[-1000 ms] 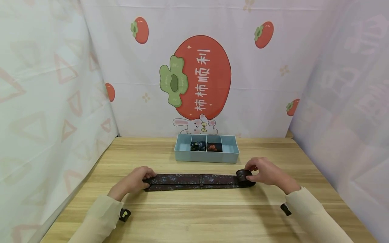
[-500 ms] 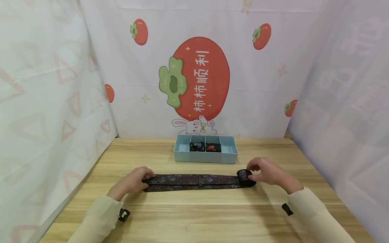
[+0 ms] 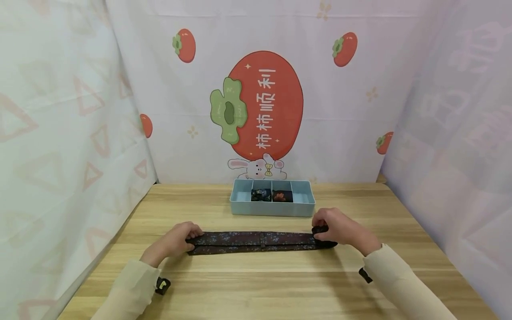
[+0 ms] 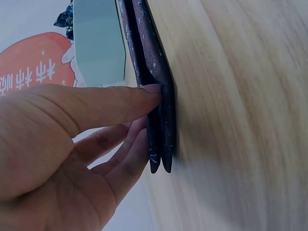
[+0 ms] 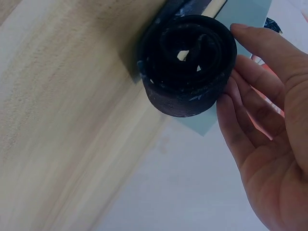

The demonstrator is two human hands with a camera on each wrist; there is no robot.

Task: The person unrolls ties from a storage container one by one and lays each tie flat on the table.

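Observation:
A dark necktie with small blue flowers [image 3: 240,238] lies folded lengthwise across the table, its right end wound into a roll [image 5: 192,96]. At its left end the left hand [image 3: 176,240] pinches the layers; in the left wrist view, the thumb of the left hand [image 4: 72,139] rests on the tie's dark end [image 4: 166,125] with the other fingers behind. The right hand [image 3: 342,229] holds the roll at its outer side, and the right wrist view shows the fingers and thumb of that hand [image 5: 269,110] curved against it.
Behind the tie stands a light blue divided box [image 3: 272,209] with two rolled dark patterned pieces [image 3: 261,194] in its middle compartments. Printed cloth [image 3: 160,89] hangs at the back and both sides of the wooden table [image 3: 256,284].
The right hand has shifted a little left and over the roll, covering more of it. The left hand keeps its grip at the other end. The head view has tilted slightly.

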